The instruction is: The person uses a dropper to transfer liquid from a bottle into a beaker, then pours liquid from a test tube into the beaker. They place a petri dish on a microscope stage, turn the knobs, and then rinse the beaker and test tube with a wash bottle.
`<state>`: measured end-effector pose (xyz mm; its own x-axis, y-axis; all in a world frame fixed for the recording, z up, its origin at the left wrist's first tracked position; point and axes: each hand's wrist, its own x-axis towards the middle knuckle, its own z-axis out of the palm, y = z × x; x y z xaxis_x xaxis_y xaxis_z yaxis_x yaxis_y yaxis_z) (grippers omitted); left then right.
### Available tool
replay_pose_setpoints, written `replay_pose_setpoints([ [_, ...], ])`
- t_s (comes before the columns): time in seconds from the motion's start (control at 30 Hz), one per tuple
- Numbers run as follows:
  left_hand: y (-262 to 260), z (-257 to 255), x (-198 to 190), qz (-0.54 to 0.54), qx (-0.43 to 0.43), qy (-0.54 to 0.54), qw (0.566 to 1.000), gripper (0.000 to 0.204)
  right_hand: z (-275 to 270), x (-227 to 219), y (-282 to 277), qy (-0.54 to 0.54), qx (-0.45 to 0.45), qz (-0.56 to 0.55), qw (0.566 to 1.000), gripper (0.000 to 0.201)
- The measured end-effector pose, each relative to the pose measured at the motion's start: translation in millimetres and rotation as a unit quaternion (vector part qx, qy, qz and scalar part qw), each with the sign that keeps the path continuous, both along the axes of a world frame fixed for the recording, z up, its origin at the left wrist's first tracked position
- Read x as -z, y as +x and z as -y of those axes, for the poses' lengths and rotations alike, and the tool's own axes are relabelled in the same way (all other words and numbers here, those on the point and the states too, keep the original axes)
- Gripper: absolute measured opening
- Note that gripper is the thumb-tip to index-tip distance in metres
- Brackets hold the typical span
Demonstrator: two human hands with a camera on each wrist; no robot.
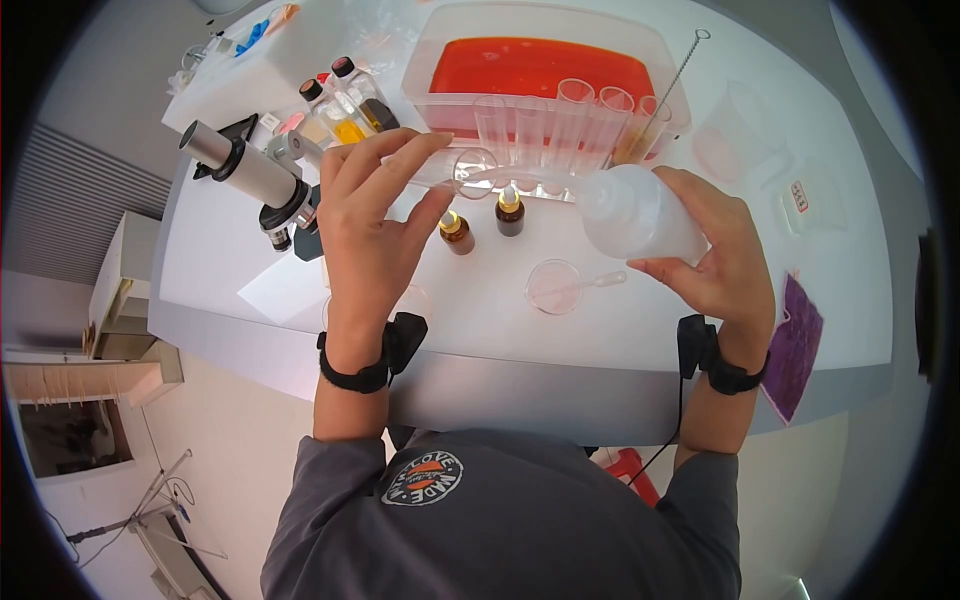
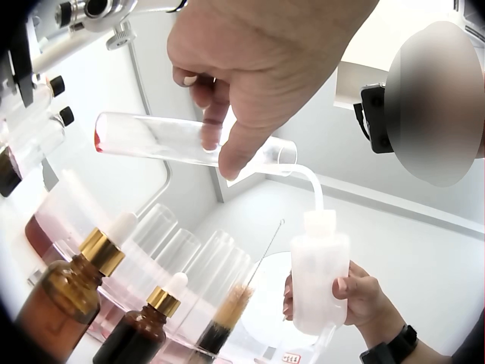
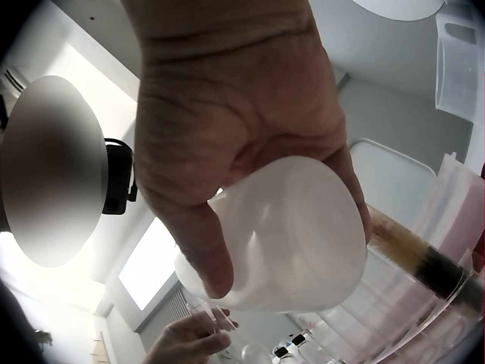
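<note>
My left hand point(image 1: 375, 200) grips a clear glass test tube point(image 2: 163, 140) near its mouth, the tube lying almost level. A little red shows at its closed end in the left wrist view. In my right hand point(image 1: 725, 250) is a translucent white wash bottle point(image 1: 640, 215), thumb on one side and fingers on the other. The bent spout point(image 2: 312, 182) of the bottle reaches into the tube's mouth. Below the hands stand two brown dropper bottles point(image 1: 457, 235) with gold collars. A petri dish point(image 1: 553, 288) with a plastic pipette point(image 1: 597, 282) across it sits nearer me.
Behind the hands is a clear tub point(image 1: 545, 20) of red liquid, with several upright test tubes point(image 1: 530, 130) and a tube brush point(image 1: 685, 70) before it. A microscope point(image 1: 250, 180) stands left, a purple cloth point(image 1: 795, 345) lies right, and a beaker point(image 1: 735, 145) stands behind it.
</note>
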<state>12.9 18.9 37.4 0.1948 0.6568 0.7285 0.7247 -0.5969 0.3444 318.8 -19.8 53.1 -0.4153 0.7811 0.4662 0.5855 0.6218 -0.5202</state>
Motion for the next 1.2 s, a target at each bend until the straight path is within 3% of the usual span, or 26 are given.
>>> replay_pose_setpoints([
  [0.63,0,6,-4,-0.005,0.001,-0.016,1.000,0.046,2,-2,-4,0.017,-0.004,-0.004,1.000,0.071],
  [0.73,-2,4,-4,0.025,0.039,-0.024,0.999,0.042,7,-4,-5,-0.004,0.023,-0.048,0.999,0.070],
  [0.83,-10,-3,3,0.125,0.116,-0.093,0.981,0.038,13,0,6,-0.028,0.019,-0.144,0.989,0.072],
  [0.93,-13,-10,-6,0.269,0.125,-0.181,0.938,0.033,23,23,25,-0.081,0.054,-0.291,0.952,0.076],
  [1.03,-15,-9,-15,0.353,0.103,-0.224,0.903,0.030,29,45,47,-0.086,0.078,-0.341,0.933,0.085],
  [1.07,-10,-6,-19,0.374,0.147,-0.204,0.893,0.028,31,52,52,-0.086,0.079,-0.352,0.929,0.084],
  [1.2,-16,-15,-23,0.345,0.153,-0.209,0.902,0.027,40,81,67,-0.106,0.062,-0.455,0.882,0.072],
])
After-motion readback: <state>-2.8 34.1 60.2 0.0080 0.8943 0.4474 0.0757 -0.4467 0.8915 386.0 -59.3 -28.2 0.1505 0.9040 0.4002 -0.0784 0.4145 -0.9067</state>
